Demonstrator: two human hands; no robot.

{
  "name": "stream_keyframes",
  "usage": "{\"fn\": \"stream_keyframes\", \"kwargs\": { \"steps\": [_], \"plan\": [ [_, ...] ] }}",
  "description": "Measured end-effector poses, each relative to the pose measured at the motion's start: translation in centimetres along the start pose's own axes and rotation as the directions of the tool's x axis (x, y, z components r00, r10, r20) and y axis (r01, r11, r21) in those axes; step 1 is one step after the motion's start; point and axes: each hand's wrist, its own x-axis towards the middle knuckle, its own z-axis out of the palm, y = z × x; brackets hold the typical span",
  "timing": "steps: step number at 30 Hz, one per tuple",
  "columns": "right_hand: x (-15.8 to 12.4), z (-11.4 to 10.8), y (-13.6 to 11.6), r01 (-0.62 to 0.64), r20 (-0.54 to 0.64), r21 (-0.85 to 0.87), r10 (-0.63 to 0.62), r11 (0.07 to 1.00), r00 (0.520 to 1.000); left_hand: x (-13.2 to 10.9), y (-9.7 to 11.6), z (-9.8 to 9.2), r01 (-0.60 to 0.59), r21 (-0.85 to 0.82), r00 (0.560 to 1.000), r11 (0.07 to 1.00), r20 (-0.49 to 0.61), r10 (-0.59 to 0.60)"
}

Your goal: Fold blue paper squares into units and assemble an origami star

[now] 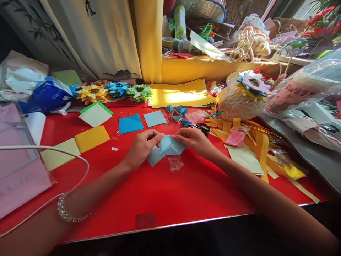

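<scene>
A partly folded light blue paper piece (168,146) lies just above the red table (165,192) at its middle. My left hand (141,146) pinches its left side with curled fingers. On the right side my right hand (194,139) grips the same paper, fingers closed. A bead bracelet (66,209) circles my left wrist. Behind the hands lie flat blue paper squares (130,123), a paler blue square (154,118) and small folded blue units (178,113). Black-handled scissors (203,127) rest just beyond my right hand.
Yellow and pale green squares (92,138) lie at left, near a white cable (48,149) and pink folder (18,167). Folded paper stars (114,90) line the back. Yellow sheets (181,94), yellow strips (259,145), a woven ball (236,103) and plastic bags (306,92) crowd the right.
</scene>
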Motion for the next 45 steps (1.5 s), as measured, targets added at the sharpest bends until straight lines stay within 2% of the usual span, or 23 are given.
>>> {"fn": "stream_keyframes", "kwargs": {
  "steps": [2, 3, 5, 8, 12, 14, 17, 21, 26, 33, 36, 40, 42, 45],
  "plan": [
    [0.2, -0.1, 0.3, -0.049, -0.098, 0.179, 0.067, 0.983, 0.993, 0.1, -0.1, -0.1, 0.031, -0.084, 0.998, 0.996, -0.049, -0.035],
    [0.3, 0.0, 0.3, -0.088, -0.099, 0.292, 0.122, 0.952, 0.988, 0.1, -0.1, -0.1, 0.05, -0.129, 0.996, 0.99, -0.066, -0.059],
    [0.3, 0.2, 0.3, -0.189, 0.0, 0.464, 0.213, 0.865, 0.977, 0.1, 0.0, -0.1, 0.084, -0.209, 0.991, 0.974, -0.083, -0.103],
    [0.0, 0.8, 0.1, -0.281, 0.162, 0.54, 0.23, 0.793, 0.96, 0.0, 0.1, 0.1, 0.12, -0.268, 0.988, 0.956, -0.059, -0.141],
    [-0.3, 1.3, 0.0, -0.22, 0.13, 0.537, 0.178, 0.814, 0.976, -0.1, 0.0, 0.5, 0.139, -0.235, 0.99, 0.962, 0.018, -0.139],
    [-0.3, 1.4, 0.1, -0.198, 0.101, 0.492, 0.171, 0.848, 0.98, -0.1, -0.2, 0.6, 0.111, -0.181, 0.994, 0.977, 0.026, -0.109],
    [-0.2, 1.3, 0.2, -0.194, 0.119, 0.421, 0.158, 0.886, 0.98, -0.1, -0.2, 0.6, 0.054, -0.104, 0.998, 0.993, 0.048, -0.049],
    [-0.2, 1.1, 0.3, -0.185, 0.122, 0.383, 0.148, 0.905, 0.981, -0.1, -0.1, 0.4, 0.083, -0.125, 0.993, 0.989, 0.091, -0.071],
    [0.0, 1.0, 0.6, -0.17, 0.129, 0.395, 0.129, 0.903, 0.983, 0.0, -0.2, 0.3, 0.11, -0.155, 0.992, 0.982, 0.084, -0.098],
    [0.1, 1.1, 1.1, -0.112, 0.076, 0.388, 0.089, 0.915, 0.993, -0.1, -0.3, 0.4, 0.195, -0.167, 0.979, 0.967, 0.101, -0.18],
    [0.0, 1.2, 1.2, -0.088, 0.088, 0.364, 0.059, 0.927, 0.994, -0.1, -0.3, 0.4, 0.185, -0.14, 0.981, 0.973, 0.091, -0.174],
    [0.0, 1.3, 1.2, -0.126, 0.157, 0.351, 0.074, 0.928, 0.985, -0.1, -0.4, 0.5, 0.19, -0.122, 0.979, 0.974, 0.099, -0.179],
    [-0.1, 1.3, 1.3, -0.106, 0.138, 0.35, 0.061, 0.931, 0.989, 0.0, -0.4, 0.5, 0.182, -0.11, 0.98, 0.977, 0.105, -0.17],
    [-0.1, 1.3, 1.2, -0.097, 0.119, 0.317, 0.061, 0.943, 0.991, 0.0, -0.5, 0.5, 0.115, -0.092, 0.992, 0.989, 0.058, -0.11]
  ]
}}
